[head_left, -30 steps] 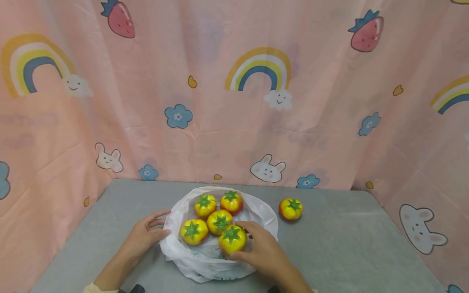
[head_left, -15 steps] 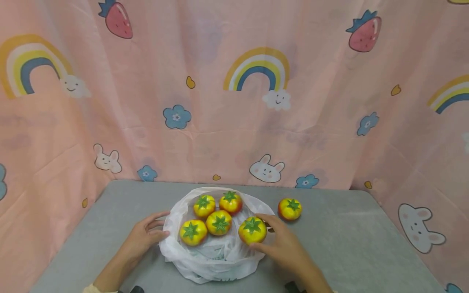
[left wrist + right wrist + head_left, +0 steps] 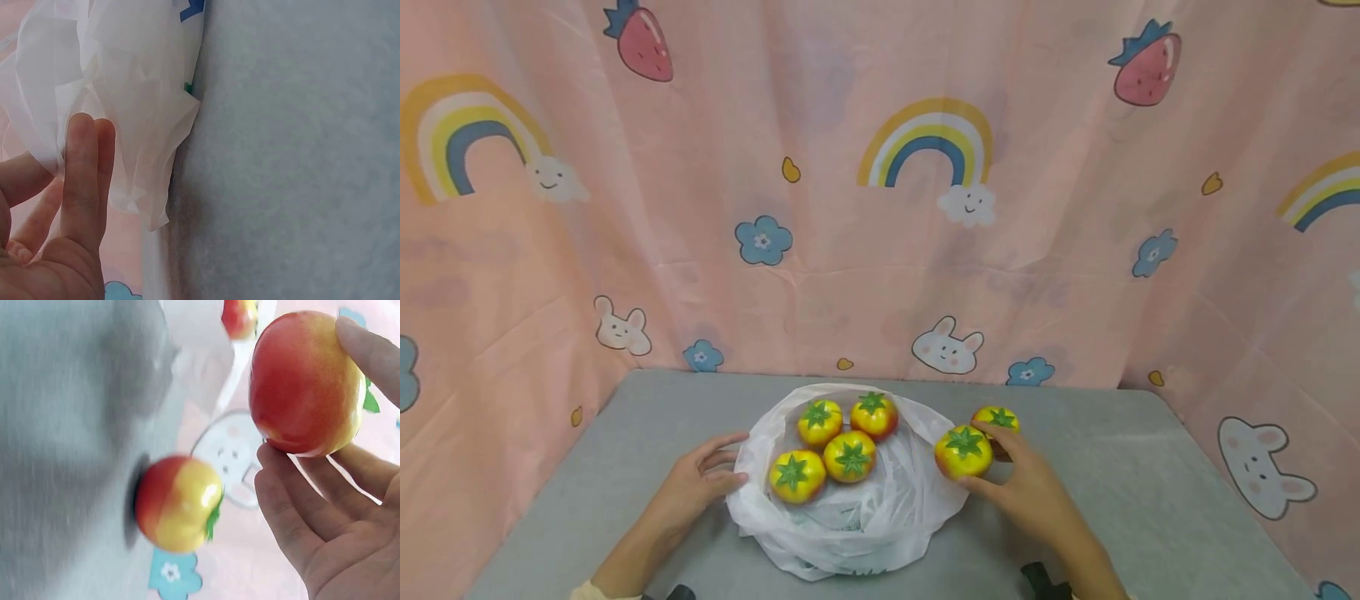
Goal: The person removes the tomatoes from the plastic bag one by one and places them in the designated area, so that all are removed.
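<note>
- Head: the held fruit [image 3: 961,457] has been carried rightward to the right rim of the white bag [image 3: 842,554], gripped between thumb and fingers of the right hand [image 3: 1026,487]. Four fruits [image 3: 838,454] are left inside, so the bag's load is judged to be lowered by one. The lone fruit [image 3: 1000,416] is partly hidden behind it on the table [image 3: 1180,492].
- Left wrist: the bag's side is touched by the left hand [image 3: 698,477], its fingers loosely extended.
- Right wrist: the held fruit is seen raised, apart from the lone one.
</note>
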The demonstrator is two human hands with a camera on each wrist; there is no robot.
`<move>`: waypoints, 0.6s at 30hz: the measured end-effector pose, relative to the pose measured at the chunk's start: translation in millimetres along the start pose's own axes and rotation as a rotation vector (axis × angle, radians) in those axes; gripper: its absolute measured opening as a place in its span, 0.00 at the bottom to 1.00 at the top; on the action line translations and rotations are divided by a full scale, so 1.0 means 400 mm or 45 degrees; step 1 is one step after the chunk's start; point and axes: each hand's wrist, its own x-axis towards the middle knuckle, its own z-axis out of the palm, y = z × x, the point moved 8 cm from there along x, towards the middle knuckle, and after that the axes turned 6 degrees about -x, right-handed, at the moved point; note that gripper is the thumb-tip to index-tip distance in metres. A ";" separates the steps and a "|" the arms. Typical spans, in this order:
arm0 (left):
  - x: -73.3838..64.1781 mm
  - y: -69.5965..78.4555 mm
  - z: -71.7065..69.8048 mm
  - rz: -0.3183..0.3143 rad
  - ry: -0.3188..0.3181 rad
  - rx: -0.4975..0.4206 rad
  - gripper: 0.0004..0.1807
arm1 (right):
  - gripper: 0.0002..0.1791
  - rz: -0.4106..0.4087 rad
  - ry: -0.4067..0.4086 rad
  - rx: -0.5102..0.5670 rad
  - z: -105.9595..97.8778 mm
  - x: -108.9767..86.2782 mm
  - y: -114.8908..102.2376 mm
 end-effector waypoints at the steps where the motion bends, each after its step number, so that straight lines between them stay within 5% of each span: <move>1: 0.000 -0.001 0.000 0.000 0.000 0.000 0.34 | 0.45 -0.005 0.006 -0.005 -0.007 0.000 0.006; 18: 0.000 -0.004 -0.002 -0.004 0.021 0.040 0.35 | 0.49 0.004 0.072 -0.022 -0.078 0.021 0.118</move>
